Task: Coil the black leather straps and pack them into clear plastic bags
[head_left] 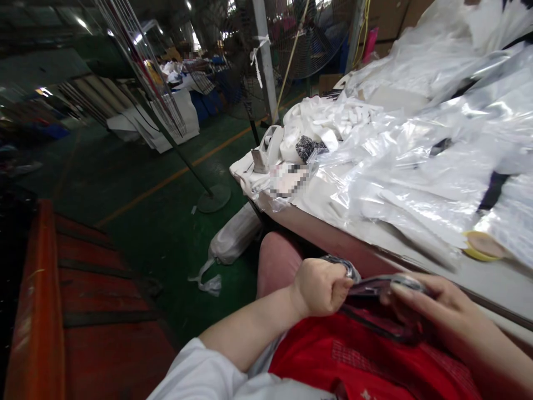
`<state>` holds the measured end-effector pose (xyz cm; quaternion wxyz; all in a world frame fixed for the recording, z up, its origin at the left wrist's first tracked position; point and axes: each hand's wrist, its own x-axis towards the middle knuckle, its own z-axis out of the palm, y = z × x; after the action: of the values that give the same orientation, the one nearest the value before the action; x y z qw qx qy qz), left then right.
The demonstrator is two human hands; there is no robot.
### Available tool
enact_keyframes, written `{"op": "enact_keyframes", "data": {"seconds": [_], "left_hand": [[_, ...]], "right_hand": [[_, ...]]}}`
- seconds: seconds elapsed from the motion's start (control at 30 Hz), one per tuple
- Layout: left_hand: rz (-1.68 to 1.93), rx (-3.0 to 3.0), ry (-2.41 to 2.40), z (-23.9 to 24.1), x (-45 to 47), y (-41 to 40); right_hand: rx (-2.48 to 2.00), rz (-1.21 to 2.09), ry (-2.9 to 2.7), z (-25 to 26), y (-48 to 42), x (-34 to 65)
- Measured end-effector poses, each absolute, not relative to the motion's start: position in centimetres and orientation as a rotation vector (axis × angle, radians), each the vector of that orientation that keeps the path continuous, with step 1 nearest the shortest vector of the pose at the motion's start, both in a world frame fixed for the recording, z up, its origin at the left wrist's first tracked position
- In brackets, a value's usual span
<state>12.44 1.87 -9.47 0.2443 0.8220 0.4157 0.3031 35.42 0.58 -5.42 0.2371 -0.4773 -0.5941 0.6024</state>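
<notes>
My left hand (322, 288) is closed in a fist over my lap, gripping one end of a dark strap-like item in clear plastic (370, 286). My right hand (433, 305) lies just to the right, fingers curled over the other end of the same item. Both hands hover above a red garment (366, 361) on my lap, just below the table's front edge (333, 239).
The table holds heaps of clear plastic bags (416, 166), white fabric pieces (328, 119), a tape dispenser (264, 155) and a yellow tape roll (478, 247). On the green floor stand a fan (214, 197) and a white bag (233, 236). A red bench (83, 311) is at left.
</notes>
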Motion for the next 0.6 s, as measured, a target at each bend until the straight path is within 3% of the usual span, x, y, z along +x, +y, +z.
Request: {"op": "enact_keyframes", "data": {"seconds": [0.17, 0.33, 0.6], "left_hand": [[0.590, 1.404, 0.970, -7.9, 13.6, 1.7], [0.673, 0.818, 0.781, -7.8, 13.4, 2.2], [1.101, 0.573, 0.752, -5.8, 14.0, 2.5]], "right_hand": [[-1.461, 1.090, -1.813, -8.5, 3.8, 36.0], [-1.198, 1.402, -1.836, -11.2, 2.1, 33.7], [-1.147, 1.646, -1.926, -14.2, -0.5, 29.8]]}}
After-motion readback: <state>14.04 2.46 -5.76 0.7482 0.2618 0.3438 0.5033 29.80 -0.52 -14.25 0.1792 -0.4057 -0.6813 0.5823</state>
